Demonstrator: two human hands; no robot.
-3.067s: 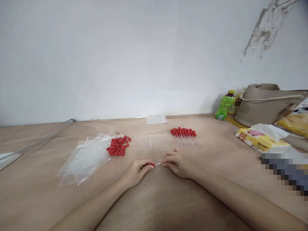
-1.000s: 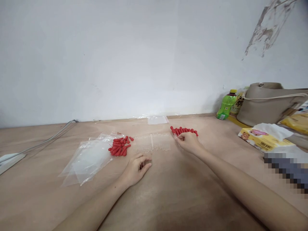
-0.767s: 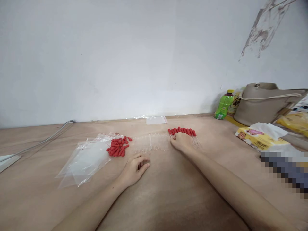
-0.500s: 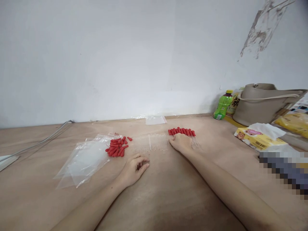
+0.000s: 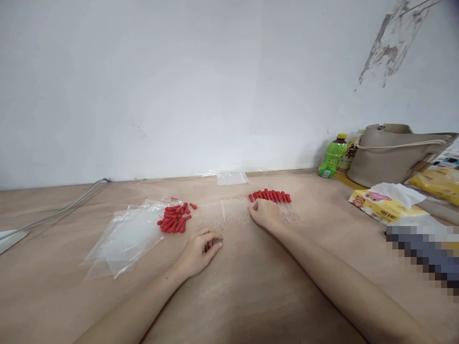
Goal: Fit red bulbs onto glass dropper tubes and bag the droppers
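Note:
My right hand (image 5: 265,213) is closed at the left end of a row of droppers (image 5: 274,195), glass tubes with red rubber bulbs. Its fingers pinch the leftmost dropper (image 5: 250,197), whose bulb shows just beyond the fingertips; the tube is mostly hidden. Left of this hand, clear glass tubes (image 5: 222,211) without bulbs lie side by side. My left hand (image 5: 201,249) rests on the table in front of them, fingers loosely curled, thumb apart, holding nothing. A pile of loose red rubber bulbs (image 5: 174,220) lies beyond it to the left.
Clear zip bags (image 5: 125,236) lie at the left, partly under the bulbs. A small white bag (image 5: 232,178) is by the wall. At the right stand a green bottle (image 5: 333,156), a beige handbag (image 5: 390,155) and a yellow tissue pack (image 5: 380,208). A grey cable (image 5: 77,198) crosses the left side.
My right hand has shifted slightly left and toward me. The leftmost red bulb now sits a little apart from the others in the row. My left hand has stayed still.

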